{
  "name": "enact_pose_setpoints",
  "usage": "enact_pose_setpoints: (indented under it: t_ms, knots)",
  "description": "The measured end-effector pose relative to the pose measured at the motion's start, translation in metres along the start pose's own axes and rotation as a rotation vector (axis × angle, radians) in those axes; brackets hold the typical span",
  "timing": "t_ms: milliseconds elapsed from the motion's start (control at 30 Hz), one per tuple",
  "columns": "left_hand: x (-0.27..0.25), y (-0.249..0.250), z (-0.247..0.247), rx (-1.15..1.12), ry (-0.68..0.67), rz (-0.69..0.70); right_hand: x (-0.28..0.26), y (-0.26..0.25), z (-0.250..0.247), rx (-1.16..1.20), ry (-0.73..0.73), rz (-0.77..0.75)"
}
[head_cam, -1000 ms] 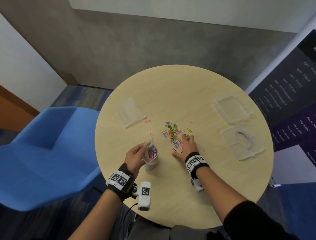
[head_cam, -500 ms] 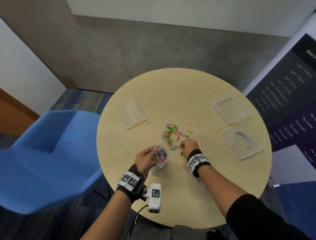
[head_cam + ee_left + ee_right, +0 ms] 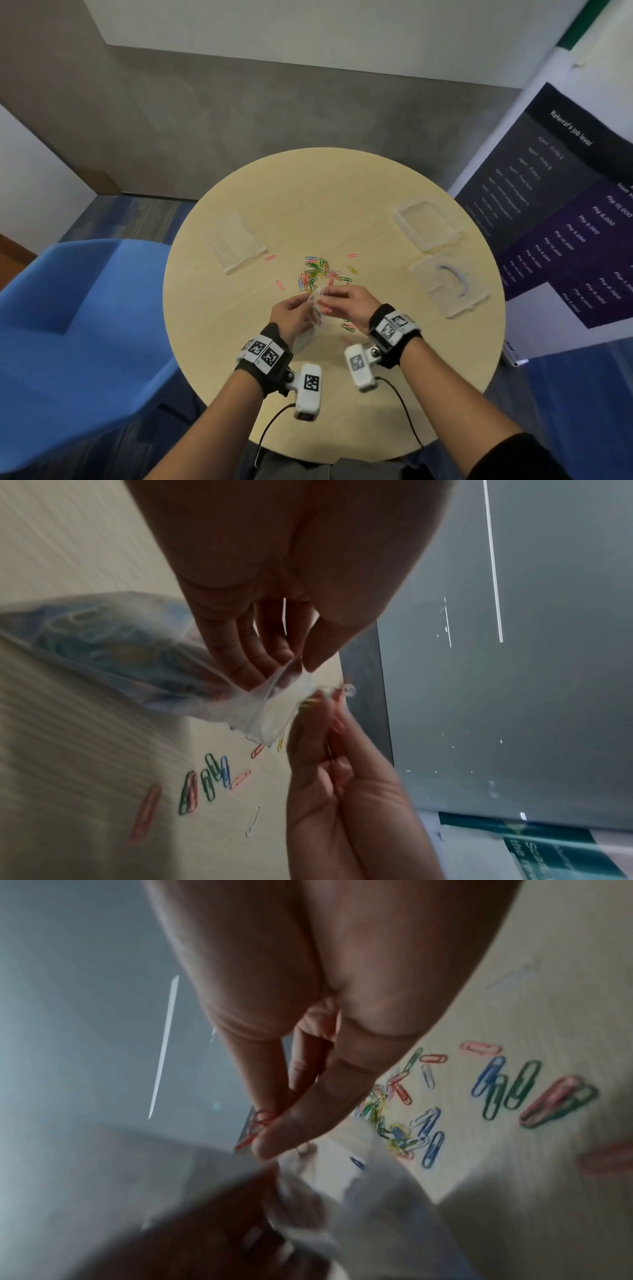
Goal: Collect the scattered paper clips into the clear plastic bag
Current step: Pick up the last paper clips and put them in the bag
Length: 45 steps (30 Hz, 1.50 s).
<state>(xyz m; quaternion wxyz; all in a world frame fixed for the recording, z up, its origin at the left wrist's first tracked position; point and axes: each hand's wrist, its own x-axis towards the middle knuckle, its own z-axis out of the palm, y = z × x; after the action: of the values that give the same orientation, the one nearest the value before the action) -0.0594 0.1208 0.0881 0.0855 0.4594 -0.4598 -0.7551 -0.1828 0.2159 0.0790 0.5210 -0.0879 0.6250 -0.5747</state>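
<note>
The left hand [image 3: 291, 313] holds the clear plastic bag [image 3: 317, 313] above the near middle of the table [image 3: 239, 342], thumb and fingers pinching its mouth in a narrow grip; clips already collected show through the film. To do this well, I judge the mouth should be kept spread and tilted up so nothing slides out. The right hand [image 3: 351, 303] meets the bag's opening, its grip pinched on a red paper clip [image 3: 258, 1125]; it should let go only once the clip is past the rim. The loose paper clips [image 3: 322, 272] lie near the table's centre, a few by the near edge. Half a second ago the right hand was down at the pile; it has now risen to the bag.
</note>
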Motion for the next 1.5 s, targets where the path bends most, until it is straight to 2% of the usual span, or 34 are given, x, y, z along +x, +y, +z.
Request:
enact_pose_setpoints:
  t_ms: [100, 200, 333, 400, 533, 600, 633, 700, 733, 800, 833, 967, 1133, 1300, 1367, 1433, 1500]
  knots:
    - [0.000, 0.002, 0.003, 0.025, 0.005, 0.025, 0.004, 0.008, 0.008, -0.551, 0.115, -0.103]
    - [0.003, 0.000, 0.002, 0.056, 0.015, 0.037, 0.005, 0.001, 0.019, -0.824, 0.201, -0.174]
    - [0.006, 0.003, -0.009, 0.039, 0.043, 0.047, 0.003, -0.013, 0.034, -1.031, 0.051, -0.198]
    - [0.007, 0.006, -0.015, 0.018, 0.041, 0.031, 0.005, -0.017, 0.036, -1.058, -0.002, -0.237]
    - [0.007, 0.012, -0.030, -0.013, 0.061, 0.042, 0.027, -0.028, 0.024, -0.753, -0.004, -0.263]
    - [0.009, 0.012, -0.040, -0.041, 0.103, 0.046, 0.049, -0.032, 0.008, -0.627, 0.142, -0.264]
    - [0.009, 0.012, -0.045, -0.054, 0.117, 0.047, 0.065, -0.031, -0.004, -0.653, 0.264, -0.259]
    - [0.006, 0.013, -0.056, -0.075, 0.133, 0.058, 0.098, -0.027, -0.029, -0.921, 0.452, -0.169]
    - [0.004, 0.013, -0.060, -0.084, 0.140, 0.066, 0.111, -0.022, -0.037, -1.084, 0.466, -0.078]
    - [0.000, 0.012, -0.070, -0.094, 0.155, 0.084, 0.129, -0.011, -0.039, -1.274, 0.428, 0.074]
    - [-0.001, 0.012, -0.074, -0.097, 0.165, 0.089, 0.134, -0.006, -0.034, -1.311, 0.402, 0.096]
    - [-0.004, 0.010, -0.088, -0.146, 0.205, 0.093, 0.138, 0.013, 0.007, -1.440, 0.264, -0.015]
    - [-0.006, 0.009, -0.089, -0.143, 0.221, 0.092, 0.127, 0.029, 0.036, -1.762, 0.143, -0.150]
    - [-0.005, 0.010, -0.080, -0.114, 0.219, 0.077, 0.116, 0.015, 0.029, -1.841, 0.039, -0.232]
    - [-0.005, 0.009, -0.077, -0.096, 0.213, 0.069, 0.113, 0.006, 0.020, -1.829, 0.032, -0.210]
    - [-0.006, 0.008, -0.075, -0.088, 0.205, 0.056, 0.110, 0.000, 0.005, -1.656, 0.097, -0.132]
    - [-0.008, 0.007, -0.073, -0.082, 0.199, 0.046, 0.106, -0.002, -0.011, -1.305, 0.256, -0.085]
